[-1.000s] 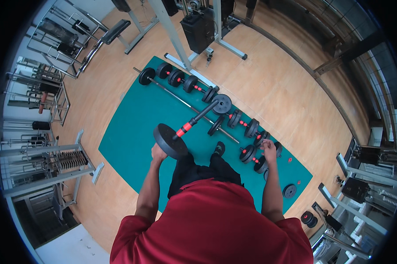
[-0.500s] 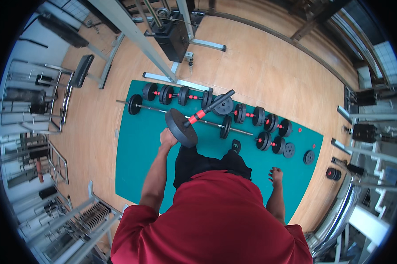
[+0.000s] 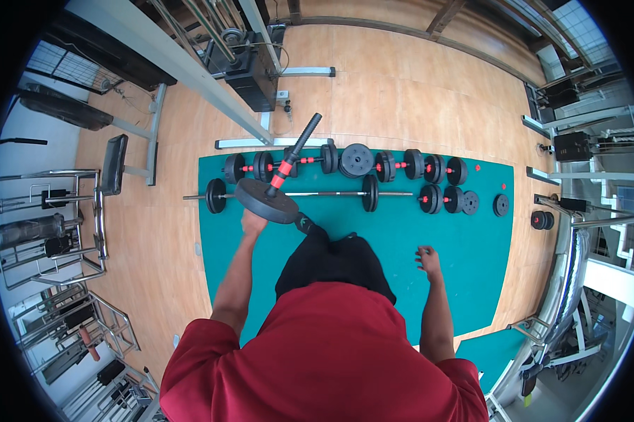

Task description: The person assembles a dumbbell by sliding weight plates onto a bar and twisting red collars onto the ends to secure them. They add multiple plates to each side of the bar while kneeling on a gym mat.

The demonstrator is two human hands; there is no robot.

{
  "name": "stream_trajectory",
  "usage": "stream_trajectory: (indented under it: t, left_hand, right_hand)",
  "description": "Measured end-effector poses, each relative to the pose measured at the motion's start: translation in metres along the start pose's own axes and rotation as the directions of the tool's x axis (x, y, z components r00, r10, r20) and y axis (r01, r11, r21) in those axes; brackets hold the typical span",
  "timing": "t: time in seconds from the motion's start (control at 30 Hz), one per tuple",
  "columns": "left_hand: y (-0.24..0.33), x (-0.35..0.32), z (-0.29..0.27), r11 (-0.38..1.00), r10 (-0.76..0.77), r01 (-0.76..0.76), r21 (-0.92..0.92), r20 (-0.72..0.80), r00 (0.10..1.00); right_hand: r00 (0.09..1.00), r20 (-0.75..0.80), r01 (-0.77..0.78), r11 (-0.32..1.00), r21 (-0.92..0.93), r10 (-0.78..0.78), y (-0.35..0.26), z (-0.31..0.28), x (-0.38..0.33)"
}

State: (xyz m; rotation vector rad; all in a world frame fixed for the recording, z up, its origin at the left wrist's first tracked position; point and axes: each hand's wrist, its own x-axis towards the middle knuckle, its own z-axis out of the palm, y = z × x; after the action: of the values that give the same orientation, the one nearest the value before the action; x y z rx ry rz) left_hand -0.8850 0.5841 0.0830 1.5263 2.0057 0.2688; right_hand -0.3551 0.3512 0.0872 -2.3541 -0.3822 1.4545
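Note:
My left hand [image 3: 253, 224] grips a dumbbell [image 3: 268, 202] at its black weight plate, and the plate hides most of the fingers. From that plate a bar with red collars and a black threaded end [image 3: 305, 133] points up and away, with no plate on its far end. My right hand [image 3: 428, 261] hangs over the mat on the right, fingers loosely bent and apart, holding nothing. Beyond the held dumbbell, a barbell [image 3: 310, 194] with a black plate near each end lies across the green mat [image 3: 373, 235].
Several black dumbbells with red collars [image 3: 385, 166] line the mat's far edge, around a flat plate [image 3: 356, 160]. Loose plates [image 3: 500, 205] lie at the right. A machine frame's foot [image 3: 261, 143] borders the mat. Gym machines [image 3: 53, 204] stand on both sides.
The dumbbell in my left hand has moved left, and its bar points more steeply away. A foot now shows on the left instead of the right. My right hand has risen slightly and stays free.

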Motion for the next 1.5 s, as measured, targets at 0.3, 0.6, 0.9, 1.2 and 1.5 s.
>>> stream_trajectory:
  t: [0.3, 0.6, 0.9, 1.2, 1.5]
  left_hand:
    - [0.001, 0.035, 0.055, 0.976, 0.023, -0.059, 0.212, 0.166, 0.986]
    - [-0.086, 0.156, 0.283, 0.956, 0.293, -0.293, -0.022, 0.112, 0.950]
    - [-0.143, 0.267, 0.385, 0.916, 0.398, -0.401, 0.025, 0.071, 0.914]
    - [-0.147, 0.257, 0.374, 0.923, 0.381, -0.383, 0.034, 0.062, 0.923]
    - [-0.140, 0.240, 0.367, 0.946, 0.323, -0.323, -0.002, 0.039, 0.946]
  right_hand:
    - [0.905, 0.109, 0.421, 0.827, -0.372, -0.412, -0.066, 0.138, 0.164]
    - [0.795, 0.234, 0.540, 0.479, -0.692, -0.559, -0.082, 0.293, 0.408]
    - [0.656, 0.119, 0.353, 0.164, -0.921, -0.746, -0.078, 0.386, 0.507]
    - [0.481, 0.242, 0.733, 0.236, -0.638, -0.843, -0.102, 0.323, 0.498]
    - [0.667, -0.127, 0.714, 0.580, 0.393, -0.735, -0.137, 0.241, 0.462]
